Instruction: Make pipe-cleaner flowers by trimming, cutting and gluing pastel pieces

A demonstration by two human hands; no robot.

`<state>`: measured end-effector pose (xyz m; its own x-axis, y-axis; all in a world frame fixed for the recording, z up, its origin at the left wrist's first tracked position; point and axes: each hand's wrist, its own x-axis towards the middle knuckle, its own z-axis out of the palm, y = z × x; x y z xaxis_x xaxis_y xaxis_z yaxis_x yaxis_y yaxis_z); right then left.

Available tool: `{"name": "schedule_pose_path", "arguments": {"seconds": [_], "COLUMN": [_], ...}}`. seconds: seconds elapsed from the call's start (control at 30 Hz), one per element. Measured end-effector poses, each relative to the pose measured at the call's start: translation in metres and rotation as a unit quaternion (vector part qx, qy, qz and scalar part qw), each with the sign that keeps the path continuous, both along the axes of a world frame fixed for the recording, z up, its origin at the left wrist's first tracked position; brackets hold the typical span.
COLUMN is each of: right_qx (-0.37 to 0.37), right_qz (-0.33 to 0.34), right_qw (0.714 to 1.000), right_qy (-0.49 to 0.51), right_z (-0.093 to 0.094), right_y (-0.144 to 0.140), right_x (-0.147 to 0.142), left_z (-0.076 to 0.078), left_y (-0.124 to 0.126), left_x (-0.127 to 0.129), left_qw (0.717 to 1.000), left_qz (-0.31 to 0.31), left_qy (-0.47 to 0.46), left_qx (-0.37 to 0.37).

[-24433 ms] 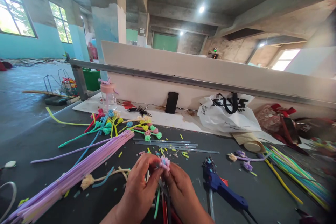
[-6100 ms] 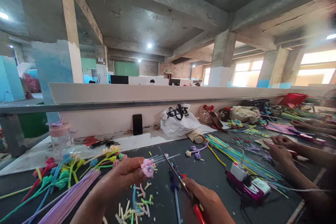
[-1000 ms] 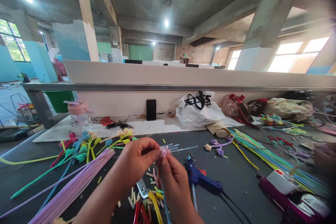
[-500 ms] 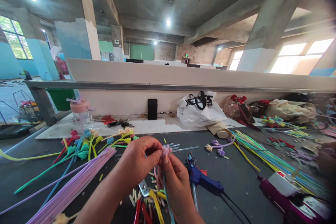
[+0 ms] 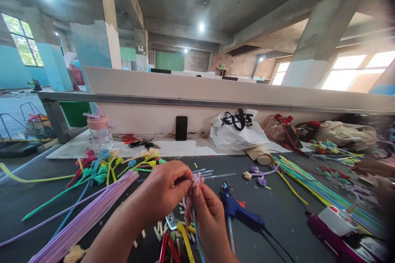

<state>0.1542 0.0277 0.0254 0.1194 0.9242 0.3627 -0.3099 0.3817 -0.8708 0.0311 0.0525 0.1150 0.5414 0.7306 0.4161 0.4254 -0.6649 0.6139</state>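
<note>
Pink fuzzy flower knot (image 5: 196, 179) on blue stem, pinched by left hand (image 5: 166, 189) and right hand (image 5: 206, 209) fingers.

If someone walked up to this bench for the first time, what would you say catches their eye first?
Both hands meet at the centre: the left hand and right hand pinch a small pink fuzzy flower between their fingers. To the left lies a thick bundle of lilac pipe cleaners, with a pile of finished coloured flower stems behind it. A blue glue gun rests just right of the hands.
</note>
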Motion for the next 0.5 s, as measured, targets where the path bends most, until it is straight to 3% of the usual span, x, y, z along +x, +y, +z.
{"name": "schedule_pose_path", "arguments": {"seconds": [0.37,0.5], "right_qx": [-0.026,-0.015], "right_qz": [-0.008,-0.042], "right_qw": [1.000,0.998], "right_qy": [0.011,-0.032], "right_z": [0.000,-0.001], "right_y": [0.000,0.002], "right_x": [-0.002,0.003], "left_z": [-0.007,-0.010], "left_y": [0.004,0.007], "left_x": [0.001,0.007], "left_qw": [1.000,0.999], "left_qz": [0.001,-0.002], "left_qy": [-0.009,-0.041], "left_qx": [-0.014,-0.036]}}
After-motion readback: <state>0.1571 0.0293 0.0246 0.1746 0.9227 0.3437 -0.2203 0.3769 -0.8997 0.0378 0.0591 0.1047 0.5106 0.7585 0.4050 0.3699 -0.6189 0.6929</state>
